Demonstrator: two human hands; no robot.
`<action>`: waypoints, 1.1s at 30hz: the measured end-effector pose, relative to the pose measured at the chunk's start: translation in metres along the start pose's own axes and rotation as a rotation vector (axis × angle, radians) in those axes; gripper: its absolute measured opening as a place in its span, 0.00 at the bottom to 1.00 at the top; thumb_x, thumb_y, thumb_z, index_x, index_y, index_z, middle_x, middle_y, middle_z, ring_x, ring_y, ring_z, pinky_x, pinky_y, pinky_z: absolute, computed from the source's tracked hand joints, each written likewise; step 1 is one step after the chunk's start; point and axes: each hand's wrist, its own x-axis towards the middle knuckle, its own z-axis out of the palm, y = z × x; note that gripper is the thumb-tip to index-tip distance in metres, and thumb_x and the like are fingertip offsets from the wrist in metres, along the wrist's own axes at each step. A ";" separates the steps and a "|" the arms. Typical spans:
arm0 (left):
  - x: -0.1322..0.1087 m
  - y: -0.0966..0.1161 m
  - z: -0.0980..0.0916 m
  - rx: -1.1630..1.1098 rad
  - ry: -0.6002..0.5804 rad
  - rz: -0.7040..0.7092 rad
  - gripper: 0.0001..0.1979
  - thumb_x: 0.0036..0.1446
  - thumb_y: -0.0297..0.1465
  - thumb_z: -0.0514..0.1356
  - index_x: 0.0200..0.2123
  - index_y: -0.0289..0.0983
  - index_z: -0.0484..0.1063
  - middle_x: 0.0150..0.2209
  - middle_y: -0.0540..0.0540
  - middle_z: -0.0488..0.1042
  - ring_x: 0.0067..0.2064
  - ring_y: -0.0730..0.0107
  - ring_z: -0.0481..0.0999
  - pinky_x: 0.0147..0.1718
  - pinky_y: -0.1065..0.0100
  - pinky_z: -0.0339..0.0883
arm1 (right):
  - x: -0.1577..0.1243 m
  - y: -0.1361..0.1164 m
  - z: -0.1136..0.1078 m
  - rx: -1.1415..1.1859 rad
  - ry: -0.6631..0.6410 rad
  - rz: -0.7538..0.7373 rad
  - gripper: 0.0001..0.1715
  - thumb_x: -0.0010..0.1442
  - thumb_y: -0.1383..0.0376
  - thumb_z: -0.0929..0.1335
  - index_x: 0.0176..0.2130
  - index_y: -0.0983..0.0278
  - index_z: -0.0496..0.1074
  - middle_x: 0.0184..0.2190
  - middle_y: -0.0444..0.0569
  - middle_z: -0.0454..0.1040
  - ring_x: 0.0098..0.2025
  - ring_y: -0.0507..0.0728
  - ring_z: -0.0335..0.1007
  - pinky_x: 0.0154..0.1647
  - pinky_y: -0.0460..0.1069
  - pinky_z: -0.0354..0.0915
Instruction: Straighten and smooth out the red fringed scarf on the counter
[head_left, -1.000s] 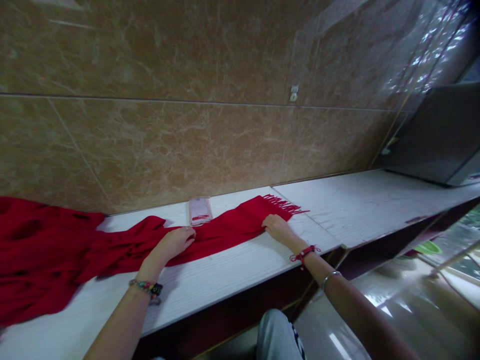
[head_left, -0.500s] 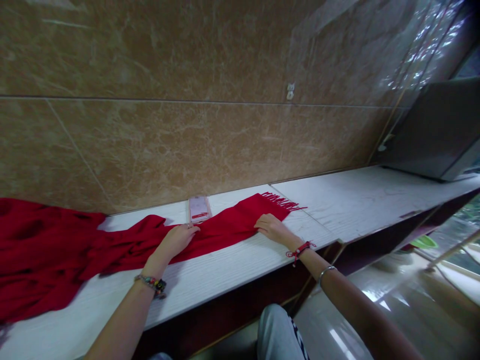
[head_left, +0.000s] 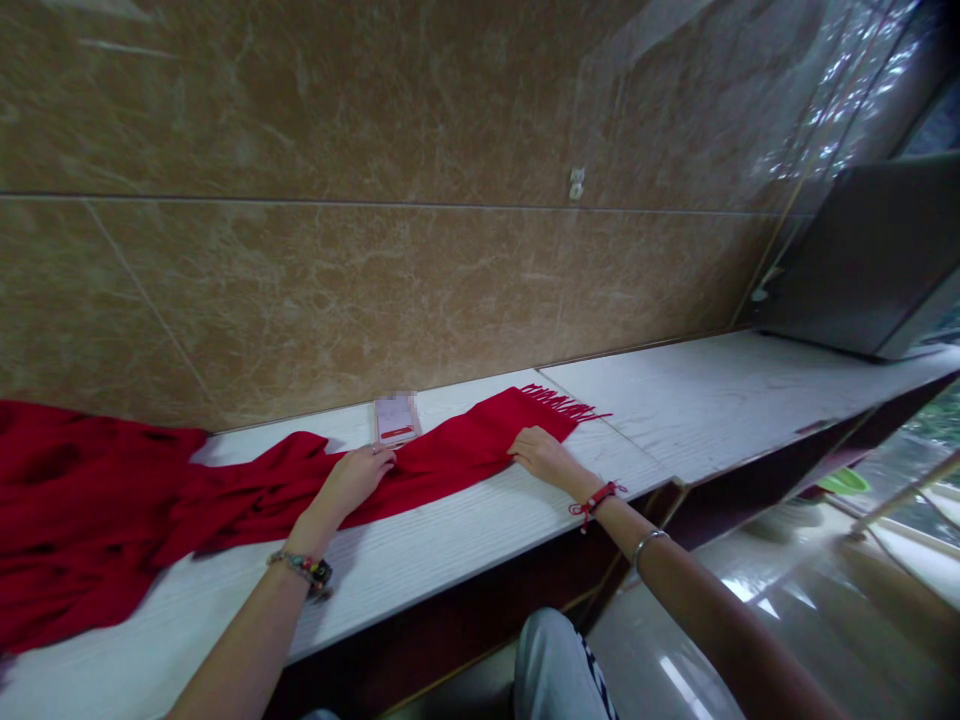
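Note:
A long red scarf [head_left: 457, 450] lies along the white wooden counter, its right part spread fairly flat and ending in a fringe. Leftward it turns into loose folds and a bunched heap. My left hand [head_left: 358, 482] rests on the scarf's middle, fingers closed on the cloth close to its far edge. At the near edge, not far from the fringe, my right hand [head_left: 541, 455] pinches the fabric. Behind my left hand, a small pinkish flat packet or card [head_left: 396, 418] lies on the counter against the wall side.
A brown marbled tile wall [head_left: 360, 290] rises behind the counter [head_left: 720, 390]. At the far right end stands a large dark grey box-shaped object [head_left: 862, 260]. Open shelf spaces lie beneath the counter edge, and my knee [head_left: 559, 665] is just in front. A green basin [head_left: 844, 482] sits low on the right.
Almost nothing differs. The view has shifted very slightly, while both hands keep their places on the scarf.

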 end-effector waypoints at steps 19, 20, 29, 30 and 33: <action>-0.023 0.052 -0.023 0.092 -0.042 0.214 0.17 0.55 0.37 0.54 0.47 0.37 0.66 0.48 0.40 0.66 0.49 0.61 0.65 0.47 0.61 0.60 | -0.002 -0.005 -0.005 0.142 0.023 -0.036 0.09 0.58 0.68 0.64 0.38 0.64 0.72 0.34 0.49 0.71 0.38 0.54 0.63 0.40 0.50 0.58; -0.017 0.060 -0.021 0.096 -0.016 0.241 0.17 0.55 0.37 0.55 0.47 0.38 0.66 0.49 0.40 0.65 0.51 0.60 0.64 0.48 0.60 0.58 | -0.002 -0.006 -0.005 0.149 0.030 -0.050 0.09 0.58 0.68 0.63 0.37 0.64 0.72 0.34 0.49 0.71 0.38 0.54 0.63 0.40 0.50 0.58; 0.033 0.110 0.011 0.081 -0.020 0.276 0.08 0.57 0.31 0.53 0.39 0.36 0.67 0.38 0.44 0.70 0.39 0.64 0.70 0.37 0.65 0.64 | 0.002 -0.006 0.002 0.095 0.049 -0.076 0.08 0.59 0.69 0.63 0.33 0.65 0.72 0.31 0.49 0.72 0.36 0.54 0.63 0.39 0.50 0.58; 0.034 0.110 0.013 0.087 -0.021 0.266 0.07 0.56 0.29 0.53 0.38 0.36 0.67 0.37 0.44 0.71 0.38 0.65 0.70 0.35 0.66 0.64 | 0.003 -0.006 0.002 0.080 0.051 -0.072 0.08 0.58 0.69 0.63 0.32 0.65 0.72 0.30 0.49 0.72 0.35 0.54 0.63 0.39 0.50 0.58; 0.032 0.111 0.017 0.104 -0.015 0.258 0.08 0.54 0.22 0.53 0.38 0.36 0.66 0.36 0.45 0.71 0.38 0.66 0.71 0.32 0.68 0.64 | 0.003 -0.007 0.001 0.052 0.059 -0.055 0.08 0.58 0.70 0.63 0.31 0.65 0.71 0.29 0.49 0.72 0.34 0.54 0.63 0.38 0.50 0.58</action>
